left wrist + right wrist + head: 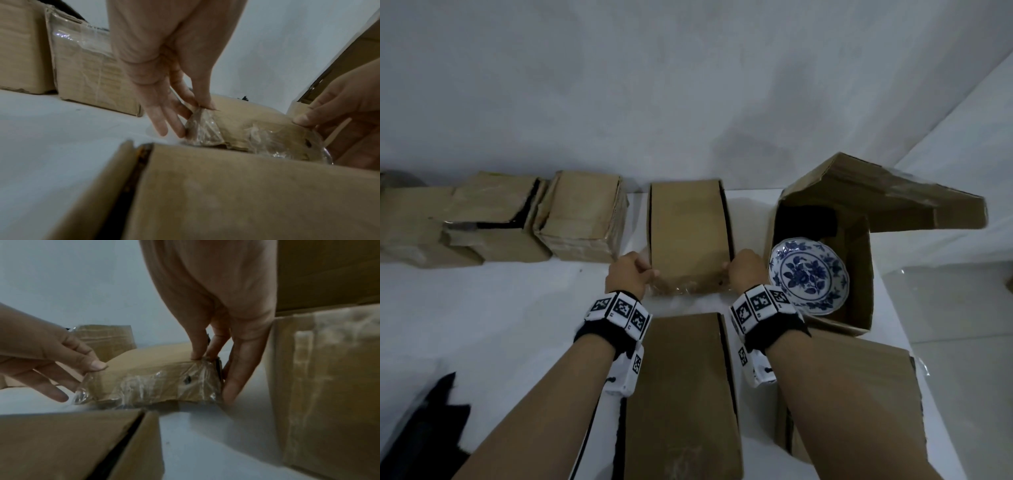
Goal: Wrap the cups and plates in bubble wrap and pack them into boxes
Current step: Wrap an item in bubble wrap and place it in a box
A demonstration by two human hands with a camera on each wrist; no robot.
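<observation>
A closed cardboard box (688, 233) lies on the white table (500, 308), with crinkled clear tape (144, 386) over its near end. My left hand (635, 270) pinches the box's near left corner, thumb on top and fingers down the side (185, 104). My right hand (743, 270) pinches the near right corner the same way (211, 353). To the right a blue-and-white floral plate (810, 275) leans unwrapped inside an open cardboard box (859, 267). No cup or bubble wrap shows.
Another closed box (681, 394) lies just in front of the held one, between my forearms. A further box (859, 394) sits at the near right. A row of closed boxes (582, 216) runs along the back left. A dark object (424, 428) lies at the bottom left.
</observation>
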